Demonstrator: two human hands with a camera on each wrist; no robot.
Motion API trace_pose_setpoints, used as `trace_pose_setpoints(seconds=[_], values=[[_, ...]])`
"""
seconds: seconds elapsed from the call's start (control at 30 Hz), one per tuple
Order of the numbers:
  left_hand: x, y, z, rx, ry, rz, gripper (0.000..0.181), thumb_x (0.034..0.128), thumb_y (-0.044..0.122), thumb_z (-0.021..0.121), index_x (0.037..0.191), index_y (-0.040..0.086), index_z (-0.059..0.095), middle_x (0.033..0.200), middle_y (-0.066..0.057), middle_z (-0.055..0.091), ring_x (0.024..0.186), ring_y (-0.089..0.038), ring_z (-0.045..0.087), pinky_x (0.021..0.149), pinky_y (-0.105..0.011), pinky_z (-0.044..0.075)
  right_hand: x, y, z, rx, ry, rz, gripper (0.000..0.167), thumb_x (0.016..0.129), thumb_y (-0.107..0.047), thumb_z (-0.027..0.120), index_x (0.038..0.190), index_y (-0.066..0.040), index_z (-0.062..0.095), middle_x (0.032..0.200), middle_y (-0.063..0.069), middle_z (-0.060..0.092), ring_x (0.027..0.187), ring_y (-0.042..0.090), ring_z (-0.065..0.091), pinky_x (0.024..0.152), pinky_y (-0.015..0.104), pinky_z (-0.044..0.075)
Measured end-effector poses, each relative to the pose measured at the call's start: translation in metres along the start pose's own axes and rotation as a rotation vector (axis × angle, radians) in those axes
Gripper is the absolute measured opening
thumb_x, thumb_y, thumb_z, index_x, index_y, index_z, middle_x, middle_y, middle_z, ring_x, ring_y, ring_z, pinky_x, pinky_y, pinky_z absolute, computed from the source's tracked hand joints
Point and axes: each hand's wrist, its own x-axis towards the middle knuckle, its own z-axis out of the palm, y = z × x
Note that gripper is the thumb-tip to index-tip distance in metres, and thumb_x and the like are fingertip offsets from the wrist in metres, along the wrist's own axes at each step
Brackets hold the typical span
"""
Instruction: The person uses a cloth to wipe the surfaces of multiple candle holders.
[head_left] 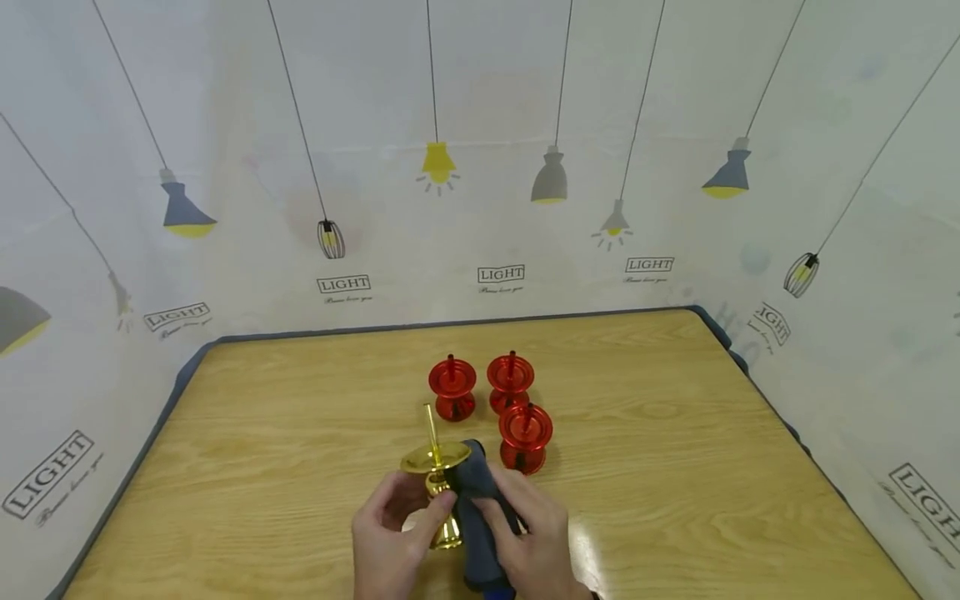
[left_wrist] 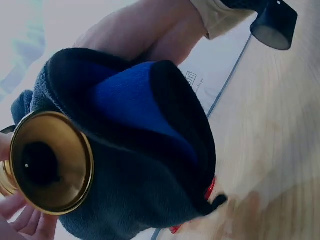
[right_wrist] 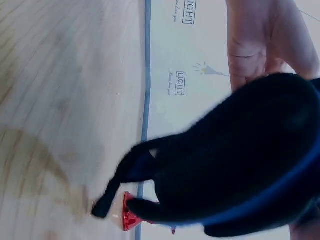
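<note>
A shiny gold candlestick, with a wide drip plate and a thin upright spike, is gripped around its stem by my left hand. It tilts slightly to the left. My right hand holds a dark blue cloth against the candlestick's right side. From the left wrist, the hollow round base of the candlestick shows beside the folded cloth, whose inner side is brighter blue. In the right wrist view the cloth hides most of the right hand's fingers and the candlestick.
Three red candlesticks stand upright beyond the hands: one at back left, one at back right, one nearer, close to the right hand. The wooden table meets a wall covering printed with lamps.
</note>
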Motion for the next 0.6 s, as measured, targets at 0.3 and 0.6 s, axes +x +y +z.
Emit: trace_pose_setpoints(seconds=[0.3,0.6], values=[[0.007,-0.007,-0.002,-0.103,-0.085,0.073,0.023,0.0777,-0.008,0.081,0.099,-0.005,0.072,0.088,-0.001,0.074,0.081,-0.011,0.071,0.076,-0.023,0.059,0.001,0.000,-0.002,0.152,-0.069,0.241,0.036,0.089,0.005,0.072,0.125,0.001,0.070,0.117,0.018,0.073,0.109,0.017,0.071,0.088,0.024,0.058],[0.016,-0.018,-0.017,-0.292,-0.322,0.068,0.020,0.0912,-0.009,0.065,0.110,-0.004,0.071,0.099,0.004,0.075,0.092,-0.010,0.070,0.082,-0.023,0.056,0.003,0.003,-0.005,0.384,-0.100,0.512,0.032,0.094,0.002,0.068,0.126,0.003,0.068,0.115,0.017,0.073,0.100,0.015,0.073,0.078,0.029,0.061]])
